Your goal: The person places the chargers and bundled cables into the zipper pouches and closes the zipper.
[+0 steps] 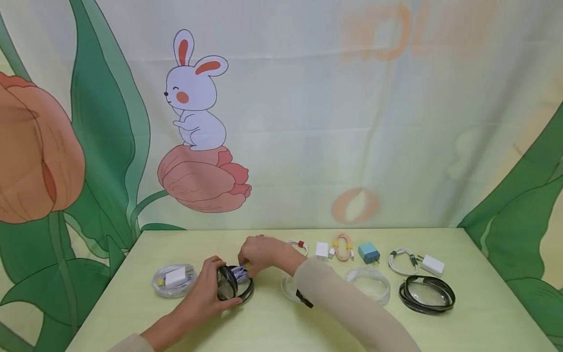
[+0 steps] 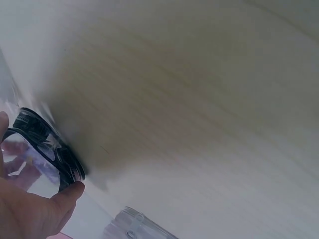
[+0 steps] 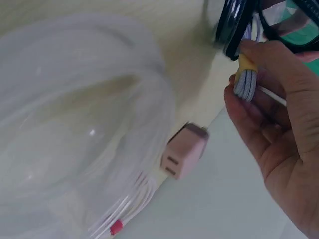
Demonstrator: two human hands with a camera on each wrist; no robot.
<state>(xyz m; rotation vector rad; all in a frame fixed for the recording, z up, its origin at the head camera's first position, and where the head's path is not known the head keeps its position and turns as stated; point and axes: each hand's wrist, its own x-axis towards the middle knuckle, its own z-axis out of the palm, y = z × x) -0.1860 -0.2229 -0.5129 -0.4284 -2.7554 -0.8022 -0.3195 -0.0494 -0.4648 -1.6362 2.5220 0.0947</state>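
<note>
A round, clear pouch with a black rim (image 1: 249, 293) stands with its top tilted up near the left side of the table. My left hand (image 1: 203, 291) grips it, thumb along the lower rim and fingers over the upper one. At its mouth, my right hand (image 1: 264, 252) pinches a folded lavender cable (image 3: 245, 85) bound by a yellow tie (image 3: 245, 63). Part of that cable shows inside the pouch's opening. In the left wrist view the pouch's black edge (image 2: 75, 167) meets the left thumb.
Left lies a clear pouch (image 1: 159, 289) holding a white charger. Rightward are white-rimmed pouches, one (image 1: 381, 293) beside a black-rimmed pouch (image 1: 426, 309). Behind them sit a white charger (image 1: 322, 250), pink cable (image 1: 342, 247), blue charger (image 1: 368, 252) and white cable (image 1: 393, 264). A pink charger (image 3: 184, 151) is near the right hand.
</note>
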